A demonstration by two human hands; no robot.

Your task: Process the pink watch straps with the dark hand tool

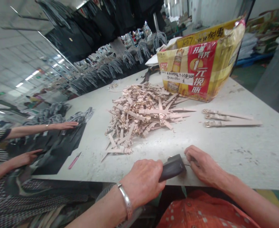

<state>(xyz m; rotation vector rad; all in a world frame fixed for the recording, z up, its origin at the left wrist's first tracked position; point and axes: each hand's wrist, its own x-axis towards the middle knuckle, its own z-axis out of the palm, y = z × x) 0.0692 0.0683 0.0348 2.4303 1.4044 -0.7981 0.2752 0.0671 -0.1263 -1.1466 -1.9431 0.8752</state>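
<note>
My left hand [144, 182], with a silver bracelet at the wrist, is wrapped round the black handle of a dark hand tool [174, 167] at the table's front edge. The tool's exact kind is not clear. Just to its right, my right hand [203, 164] has its fingers curled and pinched together. A thin strip [187, 164] runs between the tool and these fingers; it looks like the edge of a strap. Beyond both hands lies a big heap of pale pink buckled straps [139, 114]. Three similar straps [232, 123] lie side by side at the right.
A yellow and red cardboard box [201, 69] stands behind the heap. A pink cutter [74, 160] lies on the white table [94, 152] at left. Another person's hands [65, 125] rest over dark fabric pieces [58, 155]. Dark bags hang behind; a grey bin [275, 63] stands right.
</note>
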